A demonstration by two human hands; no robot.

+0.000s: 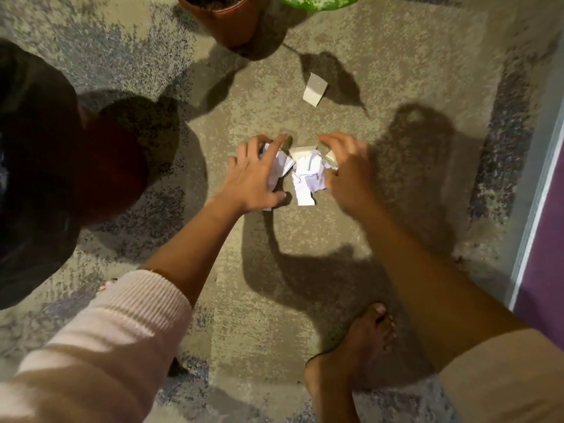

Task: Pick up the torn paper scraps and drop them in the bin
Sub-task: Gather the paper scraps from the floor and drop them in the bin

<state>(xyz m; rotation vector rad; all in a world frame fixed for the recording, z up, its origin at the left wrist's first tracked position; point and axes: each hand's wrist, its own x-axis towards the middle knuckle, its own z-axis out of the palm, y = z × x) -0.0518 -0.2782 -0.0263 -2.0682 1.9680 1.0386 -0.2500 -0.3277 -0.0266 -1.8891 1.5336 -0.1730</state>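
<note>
A heap of white torn paper scraps [305, 174] lies on the grey carpet between my two hands. My left hand [254, 175] rests on the heap's left side, fingers spread and curled over several scraps. My right hand [346, 169] presses against the heap's right side, fingers bent above the scraps. One more folded scrap [315, 89] lies alone on the carpet farther away. A dark bin lined with a black bag [39, 166] stands at the left edge.
A terracotta plant pot [225, 19] stands at the top, with a green leafy thing [317, 0] beside it. My bare foot [351, 352] is planted below the heap. A purple surface with a white edge [543, 239] runs down the right side.
</note>
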